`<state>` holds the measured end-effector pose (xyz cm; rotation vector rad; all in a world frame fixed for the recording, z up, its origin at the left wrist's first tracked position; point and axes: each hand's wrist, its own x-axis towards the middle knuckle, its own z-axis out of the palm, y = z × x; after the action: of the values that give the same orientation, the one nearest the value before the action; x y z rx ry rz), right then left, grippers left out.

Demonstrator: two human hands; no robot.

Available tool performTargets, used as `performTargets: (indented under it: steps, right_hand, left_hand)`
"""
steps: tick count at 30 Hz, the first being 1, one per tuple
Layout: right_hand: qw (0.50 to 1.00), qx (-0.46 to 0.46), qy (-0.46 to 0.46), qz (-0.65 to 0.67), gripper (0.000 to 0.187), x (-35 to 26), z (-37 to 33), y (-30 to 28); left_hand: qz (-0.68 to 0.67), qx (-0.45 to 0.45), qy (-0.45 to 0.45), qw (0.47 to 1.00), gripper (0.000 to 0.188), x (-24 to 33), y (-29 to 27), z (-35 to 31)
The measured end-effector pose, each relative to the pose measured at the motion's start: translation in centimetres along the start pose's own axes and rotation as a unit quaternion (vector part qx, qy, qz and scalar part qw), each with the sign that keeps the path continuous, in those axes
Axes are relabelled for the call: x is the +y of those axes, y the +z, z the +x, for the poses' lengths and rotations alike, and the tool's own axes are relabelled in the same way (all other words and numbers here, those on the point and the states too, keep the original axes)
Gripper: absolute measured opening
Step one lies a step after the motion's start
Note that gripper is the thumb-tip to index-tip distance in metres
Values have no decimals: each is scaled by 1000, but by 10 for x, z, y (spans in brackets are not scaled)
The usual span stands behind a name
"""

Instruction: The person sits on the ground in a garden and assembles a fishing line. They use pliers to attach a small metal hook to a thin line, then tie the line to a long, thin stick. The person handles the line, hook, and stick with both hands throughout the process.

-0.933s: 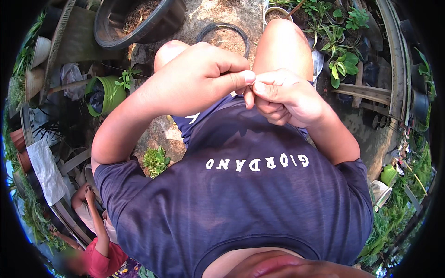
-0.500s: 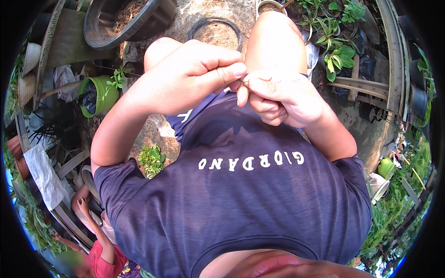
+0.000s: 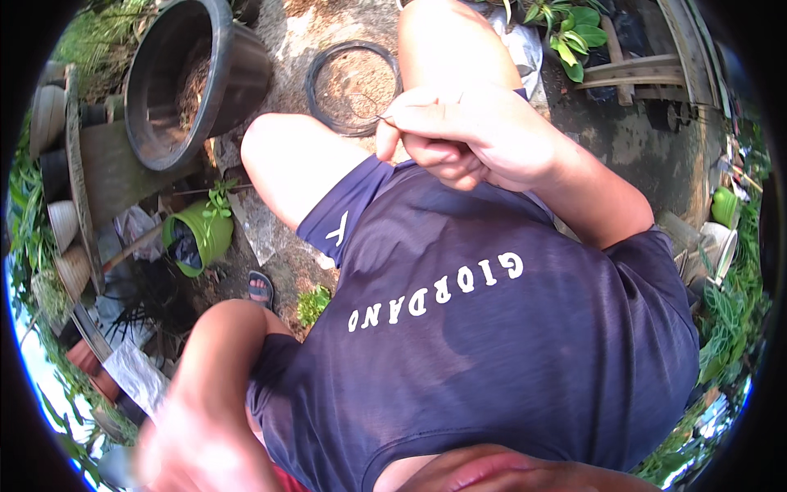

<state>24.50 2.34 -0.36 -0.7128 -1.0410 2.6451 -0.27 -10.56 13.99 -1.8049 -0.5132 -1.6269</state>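
My right hand (image 3: 471,135) is raised above my lap, its fingers closed in a pinch. A thin dark strand, like a piece of wire (image 3: 379,117), sticks out from the fingertips; most of it is hidden in the fingers. My left hand (image 3: 201,451) is far down at the lower left, beside my body and smeared by motion, so its fingers and anything in them cannot be made out. Beyond my right hand, a coil of black wire or thin tubing (image 3: 311,86) lies on the ground.
A large black pot (image 3: 221,82) holding some soil tips toward me at the far left. Nearer stands a green pot (image 3: 215,246) with dark plastic inside. A sandal (image 3: 261,287) shows on the ground. Leafy plants (image 3: 578,37) and wooden slats (image 3: 639,74) are at the right.
My left hand has parted from the right and swung back to the lower left. My right hand keeps its pinch. The view has turned; the person in red is now mostly hidden.
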Motion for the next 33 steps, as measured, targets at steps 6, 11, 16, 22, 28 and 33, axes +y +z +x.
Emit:
performTargets:
  steps: [6,11,16,22,28,33]
  right_hand:
    - [997,42,-57,-1,36,-13,-7,-4]
    - [990,56,-111,-70,40,-33,-13,-9]
    - [970,101,-198,-101,32,-55,-27,0]
    - [928,26,-308,-208,28,-106,-40,8]
    - [893,-134,-340,-262,28,-180,-45,79]
    - [881,-119,-349,-297,34,-220,-78,133]
  left_hand:
    - [-23,-22,156,987,24,38,21,32]
    - [40,15,156,987,28,47,5,32]
    - [88,47,174,980,35,58,9,46]
    - [74,-59,190,977,44,89,-26,43]
    - [116,21,100,988,31,40,30,54]
    - [-76,-54,-388,917,46,9,93,37]
